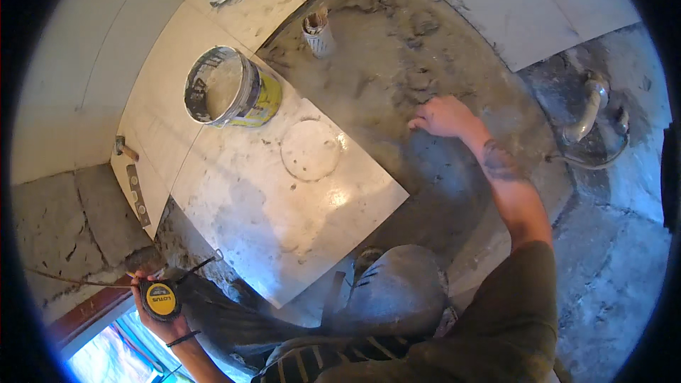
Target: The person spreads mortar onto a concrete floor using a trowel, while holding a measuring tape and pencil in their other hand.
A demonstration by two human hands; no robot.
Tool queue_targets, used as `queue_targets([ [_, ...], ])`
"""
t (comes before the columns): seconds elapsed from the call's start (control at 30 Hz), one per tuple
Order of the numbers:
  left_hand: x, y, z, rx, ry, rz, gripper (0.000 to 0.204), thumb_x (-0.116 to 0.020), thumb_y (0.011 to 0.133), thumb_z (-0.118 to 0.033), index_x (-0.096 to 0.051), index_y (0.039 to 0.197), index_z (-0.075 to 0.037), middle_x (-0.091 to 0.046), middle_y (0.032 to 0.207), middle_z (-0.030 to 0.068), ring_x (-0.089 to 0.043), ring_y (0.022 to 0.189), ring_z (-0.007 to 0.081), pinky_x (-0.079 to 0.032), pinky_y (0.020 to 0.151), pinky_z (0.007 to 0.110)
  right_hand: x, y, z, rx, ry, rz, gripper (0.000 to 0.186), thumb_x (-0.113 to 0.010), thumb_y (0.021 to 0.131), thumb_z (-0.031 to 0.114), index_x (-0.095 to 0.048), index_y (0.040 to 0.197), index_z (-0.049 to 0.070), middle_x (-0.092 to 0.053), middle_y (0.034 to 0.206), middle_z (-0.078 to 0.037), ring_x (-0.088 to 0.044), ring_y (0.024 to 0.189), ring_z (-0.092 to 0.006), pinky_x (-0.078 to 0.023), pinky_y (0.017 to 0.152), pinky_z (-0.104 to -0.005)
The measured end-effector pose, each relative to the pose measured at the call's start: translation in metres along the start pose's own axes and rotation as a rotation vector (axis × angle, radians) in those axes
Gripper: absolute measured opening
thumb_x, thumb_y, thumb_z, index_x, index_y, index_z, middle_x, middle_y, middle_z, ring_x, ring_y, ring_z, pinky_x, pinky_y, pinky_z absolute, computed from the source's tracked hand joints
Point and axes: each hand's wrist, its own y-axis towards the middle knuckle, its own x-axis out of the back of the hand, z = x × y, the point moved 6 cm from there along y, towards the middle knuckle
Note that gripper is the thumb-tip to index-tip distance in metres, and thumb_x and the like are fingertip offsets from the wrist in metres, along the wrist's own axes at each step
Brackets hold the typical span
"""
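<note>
The rounded black-and-yellow tape measure (161, 302) sits in your left hand (169, 326), which is clamped around it. Your right hand (450, 118), fingers bent and seemingly empty, is at the rough grey mortar bed (362, 64); contact is unclear. Left of it lie a smooth cream tile (269, 216) and a yellow-sided bucket (264, 99). You seem to be checking the bed; the next move calls for light fingers.

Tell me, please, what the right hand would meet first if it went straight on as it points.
The right hand would probably meet the beige tile, left across the grey mortar, though the hand's height is unclear and mortar could come first.
</note>
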Motion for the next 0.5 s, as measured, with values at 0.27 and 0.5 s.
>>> queue_targets([
  [0.27, -0.002, 0.003, 0.007, 0.027, 0.008, 0.033, 0.027, -0.043, 0.098, -0.022, -0.055, 0.115, -0.005, -0.057, 0.114, 0.007, -0.056, 0.098, 0.019, -0.047, 0.088, 0.034, 0.039, 0.02, -0.067, -0.125, 0.024, -0.313, 0.043, -0.049, 0.089, 0.048, -0.067, 0.093, 0.009, -0.067, 0.086, -0.015, -0.062, 0.084, -0.0369, -0.05, 0.074, -0.0457],
  [0.5, 0.021, 0.007, 0.006, 0.047, -0.006, 0.013, 0.03, -0.042, 0.098, -0.022, -0.053, 0.118, -0.002, -0.055, 0.12, 0.0073, -0.052, 0.105, 0.0193, -0.044, 0.094, 0.034, -0.016, -0.105, -0.071, -0.376, 0.235, -0.202, 0.046, -0.048, 0.091, 0.047, -0.061, 0.085, 0.003, -0.062, 0.081, -0.021, -0.06, 0.077, -0.0397, -0.046, 0.068, -0.0458],
])
